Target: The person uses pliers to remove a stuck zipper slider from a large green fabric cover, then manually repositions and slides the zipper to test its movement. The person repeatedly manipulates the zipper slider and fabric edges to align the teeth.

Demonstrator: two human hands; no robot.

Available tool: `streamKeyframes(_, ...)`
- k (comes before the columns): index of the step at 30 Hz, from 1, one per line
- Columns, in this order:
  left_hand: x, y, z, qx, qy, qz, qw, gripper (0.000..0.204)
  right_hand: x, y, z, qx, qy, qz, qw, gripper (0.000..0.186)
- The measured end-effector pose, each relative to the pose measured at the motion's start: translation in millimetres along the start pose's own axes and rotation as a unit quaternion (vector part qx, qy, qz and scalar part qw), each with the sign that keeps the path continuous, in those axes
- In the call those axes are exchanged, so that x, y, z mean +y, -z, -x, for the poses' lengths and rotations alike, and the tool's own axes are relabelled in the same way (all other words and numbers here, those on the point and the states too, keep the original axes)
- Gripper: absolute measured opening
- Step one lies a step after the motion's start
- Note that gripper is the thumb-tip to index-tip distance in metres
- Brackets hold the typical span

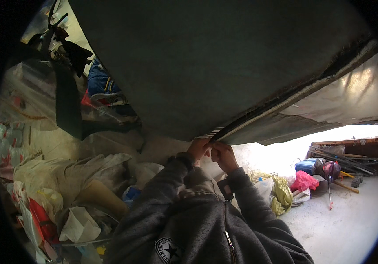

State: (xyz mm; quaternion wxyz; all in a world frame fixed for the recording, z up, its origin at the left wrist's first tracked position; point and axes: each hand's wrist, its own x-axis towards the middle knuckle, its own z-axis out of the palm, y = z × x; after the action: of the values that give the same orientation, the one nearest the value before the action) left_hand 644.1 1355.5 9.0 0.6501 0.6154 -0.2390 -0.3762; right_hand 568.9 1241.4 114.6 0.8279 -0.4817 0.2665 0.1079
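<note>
A broad dark green sheet, tarp-like, spreads over the upper middle of the head view and narrows down toward my hands. Along its right side runs a long frayed edge strip, dark with a pale band. My left hand is raised at the lower end of this edge, fingers closed on the sheet. Right beside it, nearly touching, my right hand has its fingers curled in at the same corner. Whatever finer detail lies between the fingertips is hidden. Both arms are in dark grey sleeves, raised in front of me.
Rumpled pale cloth and a white bag lie at the left. A blue shoe-like item sits at upper left. At right, a pink bag, a yellow-green bag, a wooden-handled tool and several dark rods lie on the floor.
</note>
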Motion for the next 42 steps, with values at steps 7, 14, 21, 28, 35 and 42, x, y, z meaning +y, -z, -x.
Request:
streamKeyframes(7, 0.8, -0.6, 0.9, 0.058, -0.014, 0.008, 0.998, 0.024, -1.8, -2.0, -2.4, 0.041, -0.03, 0.033, 0.998, 0.023)
streamKeyframes(14, 15.5, -0.5, 4.9, 0.056, -0.044, -0.014, 0.997, 0.018, -5.9, -2.3, -0.3, 0.045, -0.04, 0.034, 0.998, 0.026)
streamKeyframes(21, 18.8, -4.5, 2.5, 0.08, -0.097, 0.002, 0.992, 0.015, 1.2, 0.0, -6.2, 0.064, -0.022, 0.035, 0.997, 0.025)
streamKeyframes(28, 16.6, -3.2, 3.4, 0.071, -0.085, -0.038, 0.993, 0.014, 4.4, -1.2, -2.2, 0.033, 0.033, 0.063, 0.997, 0.026)
streamKeyframes(35, 19.7, -4.9, 5.8, 0.067, 0.001, -0.003, 0.998, 0.02, -22.5, -14.5, -0.9, -0.002, 0.105, 0.104, 0.989, 0.028)
streamKeyframes(42, 25.2, -1.9, 1.0, 0.023, 0.007, 0.006, 1.0, 0.037, -67.2, -34.1, 30.0, -0.002, 0.104, 0.073, 0.992, 0.022)
